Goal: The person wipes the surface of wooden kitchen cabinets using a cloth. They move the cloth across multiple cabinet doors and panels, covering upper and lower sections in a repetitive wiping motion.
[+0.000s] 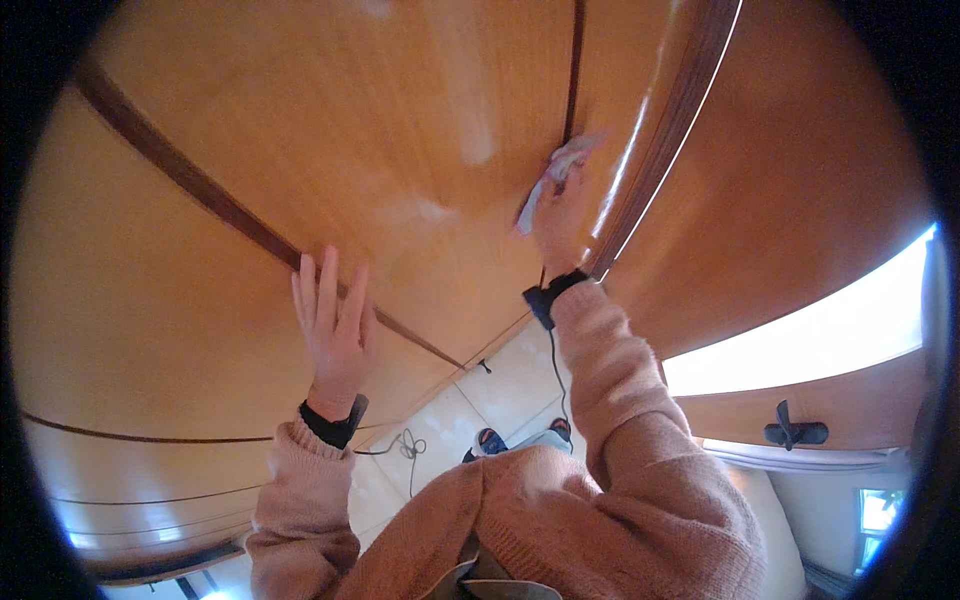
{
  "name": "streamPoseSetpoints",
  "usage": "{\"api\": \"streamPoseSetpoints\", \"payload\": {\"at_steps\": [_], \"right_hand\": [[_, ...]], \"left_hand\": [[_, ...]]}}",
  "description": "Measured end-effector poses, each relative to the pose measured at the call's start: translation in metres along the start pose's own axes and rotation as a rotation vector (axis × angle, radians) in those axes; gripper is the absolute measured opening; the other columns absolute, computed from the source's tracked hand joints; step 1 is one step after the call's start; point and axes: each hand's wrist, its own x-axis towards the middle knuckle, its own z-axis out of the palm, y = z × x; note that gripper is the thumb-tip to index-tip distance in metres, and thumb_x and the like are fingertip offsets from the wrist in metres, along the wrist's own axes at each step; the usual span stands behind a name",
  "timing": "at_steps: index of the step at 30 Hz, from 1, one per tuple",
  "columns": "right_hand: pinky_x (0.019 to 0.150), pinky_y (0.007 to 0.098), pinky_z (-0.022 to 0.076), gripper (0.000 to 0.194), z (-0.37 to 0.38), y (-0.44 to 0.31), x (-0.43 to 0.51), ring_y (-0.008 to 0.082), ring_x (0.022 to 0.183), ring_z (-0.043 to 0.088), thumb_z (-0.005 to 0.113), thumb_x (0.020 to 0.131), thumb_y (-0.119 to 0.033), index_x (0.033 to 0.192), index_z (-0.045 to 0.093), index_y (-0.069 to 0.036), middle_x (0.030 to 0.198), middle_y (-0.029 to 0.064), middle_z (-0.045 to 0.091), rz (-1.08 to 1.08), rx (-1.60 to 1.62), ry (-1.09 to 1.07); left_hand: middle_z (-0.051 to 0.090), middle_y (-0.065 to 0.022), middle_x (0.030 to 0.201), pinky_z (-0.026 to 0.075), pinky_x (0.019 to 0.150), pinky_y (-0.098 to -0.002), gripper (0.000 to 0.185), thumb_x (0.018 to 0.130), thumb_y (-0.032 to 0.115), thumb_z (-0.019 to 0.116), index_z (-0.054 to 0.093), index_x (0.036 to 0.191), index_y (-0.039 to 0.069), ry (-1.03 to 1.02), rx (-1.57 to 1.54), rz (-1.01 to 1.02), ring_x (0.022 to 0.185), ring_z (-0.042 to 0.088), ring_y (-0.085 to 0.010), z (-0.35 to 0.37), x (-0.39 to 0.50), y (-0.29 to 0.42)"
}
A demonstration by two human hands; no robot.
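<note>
My right hand (561, 214) holds a crumpled pale cloth (534, 206) with pinkish edges against a glossy wooden panel (420, 150), beside a thin dark strip. To the left, my left hand (335, 322) lies with its fingers spread on the wood, across a wider dark strip (202, 180); nothing is held in it. Both wrists carry black bands with small dark devices. The right hand and the cloth look slightly blurred.
A wooden door (757, 150) with a dark handle (795, 433) stands at the right, beside a bright opening. Thin cables (409, 444) lie on the pale tiled floor (517, 375) near my feet. A curtain and a small window show at the lower right.
</note>
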Motion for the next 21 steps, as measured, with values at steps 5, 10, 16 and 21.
{"api": "streamPoseSetpoints", "payload": {"at_steps": [5, 10, 16, 21], "right_hand": [[0.092, 0.0375, 0.0500, 0.029, 0.017, -0.052, -0.152, 0.0227, 0.111, 0.056, 0.061, 0.098, -0.017, 0.124, 0.057, -0.005, 0.121, 0.0085, 0.057, 0.701, 1.293, -0.328], [0.099, 0.0403, 0.0470, 0.029, 0.023, -0.051, -0.232, 0.0233, 0.114, 0.056, 0.061, 0.097, -0.018, 0.122, 0.059, -0.003, 0.123, 0.0081, 0.057, 0.127, 0.796, -0.681], [0.100, 0.0383, 0.0472, 0.036, 0.028, 0.027, -0.091, 0.0256, 0.110, 0.056, 0.054, 0.092, 0.001, 0.128, 0.052, -0.001, 0.120, 0.0097, 0.056, 0.222, 0.353, -0.103], [0.083, 0.0353, 0.0501, 0.024, 0.033, 0.020, -0.114, 0.0195, 0.098, 0.055, 0.053, 0.094, 0.000, 0.117, 0.053, -0.003, 0.106, 0.0059, 0.052, 0.305, 0.391, -0.055]], "left_hand": [[0.039, -0.0243, 0.157, 0.021, 0.118, -0.0629, 0.038, 0.095, 0.006, 0.058, 0.061, 0.133, 0.005, 0.105, 0.048, 0.037, 0.147, 0.028, -0.0491, 0.016, -0.008, -0.008], [0.041, -0.0242, 0.156, 0.022, 0.118, -0.0635, 0.035, 0.094, 0.010, 0.060, 0.067, 0.128, 0.008, 0.119, 0.190, 0.020, 0.147, 0.028, -0.0501, 0.017, -0.015, -0.018], [0.038, -0.0242, 0.157, 0.018, 0.120, -0.0626, 0.034, 0.094, 0.011, 0.060, 0.067, 0.127, 0.007, 0.091, 0.205, 0.027, 0.150, 0.020, -0.0487, -0.007, -0.008, -0.032], [0.035, -0.0240, 0.159, 0.018, 0.120, -0.0628, 0.035, 0.094, 0.011, 0.060, 0.065, 0.128, 0.007, 0.134, 0.242, 0.048, 0.151, 0.018, -0.0484, -0.009, 0.002, -0.026]]}}
